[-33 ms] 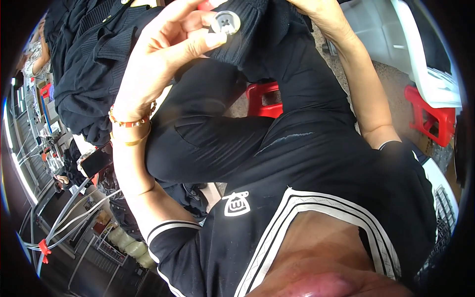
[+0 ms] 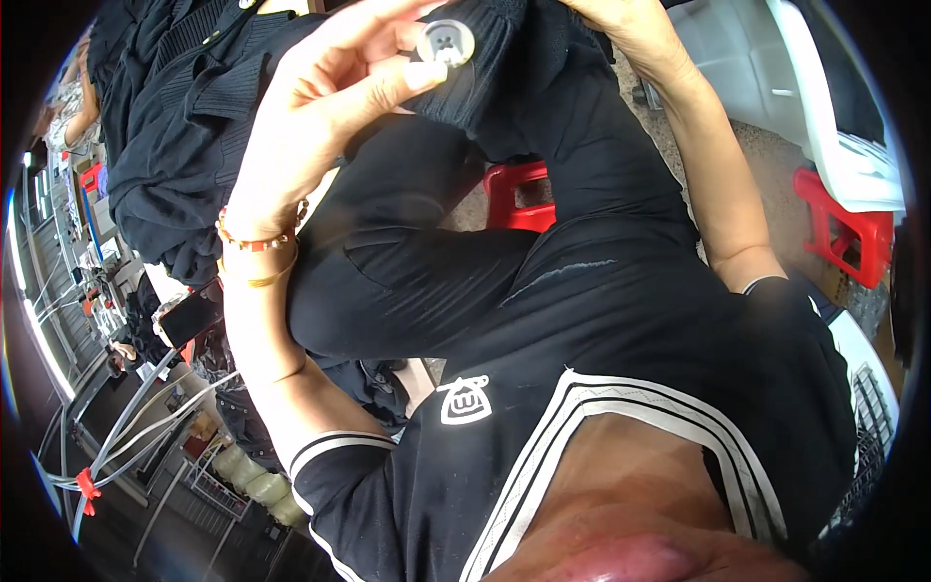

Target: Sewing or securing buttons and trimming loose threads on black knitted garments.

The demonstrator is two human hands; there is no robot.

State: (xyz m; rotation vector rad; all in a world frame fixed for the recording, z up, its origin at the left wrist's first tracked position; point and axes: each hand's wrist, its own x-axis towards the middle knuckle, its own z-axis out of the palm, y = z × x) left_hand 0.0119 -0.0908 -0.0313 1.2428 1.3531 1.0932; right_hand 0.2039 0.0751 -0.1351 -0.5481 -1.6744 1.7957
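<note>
Between the thumb and fingers of my left hand [image 2: 325, 112] is a round grey four-hole button [image 2: 446, 43] with a paler rim. Closed in a pinch, this hand is at the upper middle, over my lap. Right behind the button hangs a black knit garment [image 2: 490, 82] with a ribbed edge; whether the button is joined to it I cannot tell. My right hand [image 2: 621, 21] reaches the top edge on the garment's far right side. Its fingers are cut off by the frame, so their grip is hidden.
A heap of black knit garments [image 2: 184, 126] lies to the left, with a dark phone-like screen [image 2: 191, 315] below it. Red stools [image 2: 519, 194] show between my legs and at the right [image 2: 846, 228]. A whitish plastic tub [image 2: 810, 87] stands at the upper right. Cables [image 2: 145, 427] hang at lower left.
My left hand and the button have shifted very slightly to the right. A red patch behind the left fingers at the top edge no longer shows. The right arm looks the same.
</note>
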